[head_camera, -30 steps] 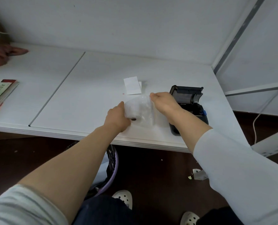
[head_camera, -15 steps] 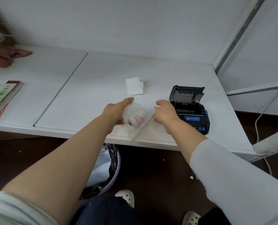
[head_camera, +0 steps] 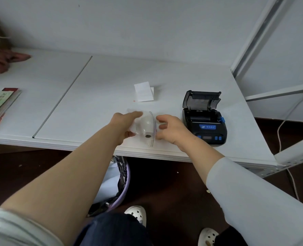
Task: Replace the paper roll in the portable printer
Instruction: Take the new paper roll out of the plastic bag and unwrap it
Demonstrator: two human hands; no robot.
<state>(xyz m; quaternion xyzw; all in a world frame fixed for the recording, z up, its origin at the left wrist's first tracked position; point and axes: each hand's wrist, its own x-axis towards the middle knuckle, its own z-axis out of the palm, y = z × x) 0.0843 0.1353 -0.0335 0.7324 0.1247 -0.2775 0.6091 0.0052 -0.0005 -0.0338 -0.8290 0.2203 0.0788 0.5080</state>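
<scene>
A white paper roll (head_camera: 146, 126) sits inside a clear zip bag (head_camera: 151, 137), held just above the front of the white table (head_camera: 97, 96). My left hand (head_camera: 125, 126) grips the bag from the left, around the roll. My right hand (head_camera: 172, 129) pinches the bag's zip edge on the right. The black portable printer (head_camera: 204, 125) stands to the right of my hands with its lid (head_camera: 201, 99) tipped up and back. Its paper bay looks dark; I cannot tell what is in it.
Two white paper slips (head_camera: 143, 91) lie behind my hands. Books (head_camera: 0, 103) are stacked at the left edge, a reddish cloth (head_camera: 3, 59) at the far left. A lined bin (head_camera: 118, 181) stands under the table. A metal frame (head_camera: 253, 41) and cable (head_camera: 282, 132) are on the right.
The bagged roll went down toward the table and has come back up between my hands. The bag now hangs with its zip edge upright against my right fingers.
</scene>
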